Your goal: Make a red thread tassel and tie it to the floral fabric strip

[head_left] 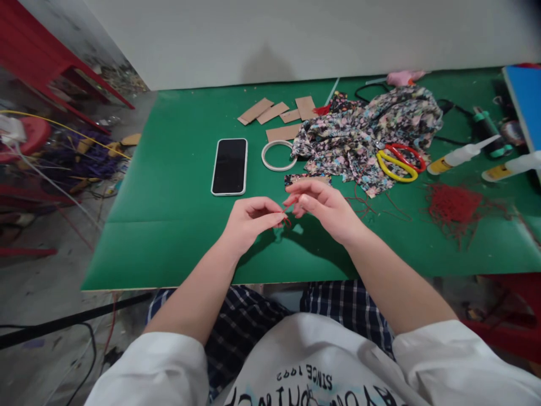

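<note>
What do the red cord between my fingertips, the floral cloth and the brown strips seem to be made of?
Red cord: thread or thin yarn, perhaps; it is slender and bends into a small loop, fibre unclear.
Floral cloth: soft matte fabric, bunching in loose folds.
Brown strips: likely cardboard, dull and plain, flat with straight edges.

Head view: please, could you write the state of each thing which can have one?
Left hand: pinching red thread
Right hand: fingers curled, at the thread
Phone: face up, screen dark
White ring: lying flat
Patterned cloth: crumpled
Scissors: open or shut, cannot tell
Red thread pile: tangled
Cardboard pieces: loose
Nozzle bottles: upright or lying, cannot tell
</note>
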`<state>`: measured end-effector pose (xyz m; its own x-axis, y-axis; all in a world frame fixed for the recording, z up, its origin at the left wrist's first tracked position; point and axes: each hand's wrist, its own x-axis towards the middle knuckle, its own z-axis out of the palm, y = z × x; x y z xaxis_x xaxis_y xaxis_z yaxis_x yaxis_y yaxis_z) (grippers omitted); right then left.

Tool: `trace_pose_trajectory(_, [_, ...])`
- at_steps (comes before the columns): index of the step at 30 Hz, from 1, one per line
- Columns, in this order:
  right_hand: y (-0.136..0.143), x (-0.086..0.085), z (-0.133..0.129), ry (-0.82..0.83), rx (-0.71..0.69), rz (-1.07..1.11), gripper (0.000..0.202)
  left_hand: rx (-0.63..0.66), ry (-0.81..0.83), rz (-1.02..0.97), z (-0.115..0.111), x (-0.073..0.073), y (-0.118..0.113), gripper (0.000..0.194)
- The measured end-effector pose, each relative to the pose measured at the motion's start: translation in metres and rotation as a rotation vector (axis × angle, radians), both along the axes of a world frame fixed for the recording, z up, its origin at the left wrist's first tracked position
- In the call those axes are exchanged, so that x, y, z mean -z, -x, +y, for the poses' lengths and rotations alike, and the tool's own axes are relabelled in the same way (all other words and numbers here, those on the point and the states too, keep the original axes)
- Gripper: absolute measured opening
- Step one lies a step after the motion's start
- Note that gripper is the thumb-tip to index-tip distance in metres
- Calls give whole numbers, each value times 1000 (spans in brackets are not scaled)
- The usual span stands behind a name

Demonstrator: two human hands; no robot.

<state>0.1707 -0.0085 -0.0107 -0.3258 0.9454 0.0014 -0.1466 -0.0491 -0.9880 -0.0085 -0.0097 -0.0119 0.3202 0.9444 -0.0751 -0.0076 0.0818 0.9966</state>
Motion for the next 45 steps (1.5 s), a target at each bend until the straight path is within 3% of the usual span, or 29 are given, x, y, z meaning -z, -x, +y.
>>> trace_pose_trajectory(3, [-1, 1, 0, 1, -80, -61, 32, -3, -224, 213, -3, -3, -2, 10])
trace_pose_trajectory(6, [-1, 2, 0, -54, -37, -205, 17, 6, -426, 400, -4, -7, -4, 10])
trace_pose_trajectory(12, [-4, 1, 0, -323, 63, -535, 11, 4, -577, 609, -3, -5, -4, 15])
trace_pose_trajectory(18, [-4, 1, 0, -481, -27, -699, 14, 70, -538, 714, 3, -3, 1, 22])
trace_pose_trajectory(23, [-3, 3, 0, -342, -45, -619, 15, 116, -460, 662, 8, -7, 6, 22])
trace_pose_trajectory(25, [-3, 4, 1, -214, -42, -527, 15, 42, -482, 643, 9, -9, 9, 22])
trace_pose_trajectory(28, [-2, 5, 3, -55, -21, -375, 16, -227, -587, 618, 7, -12, 10, 26])
trace_pose_trajectory(31, [0, 3, 4, -2, 9, -272, 15, -428, -644, 608, -1, -15, 5, 13])
trace_pose_trajectory(33, [1, 2, 4, -6, 34, -249, 14, -394, -628, 616, -8, -17, 0, 17])
trace_pose_trajectory(38, [4, 2, -1, -134, 115, -284, 9, -164, -408, 513, -17, -16, -15, 15])
trace_pose_trajectory(45, [5, -2, -5, -355, 155, -446, 5, -222, -175, 299, -16, -7, -19, 16])
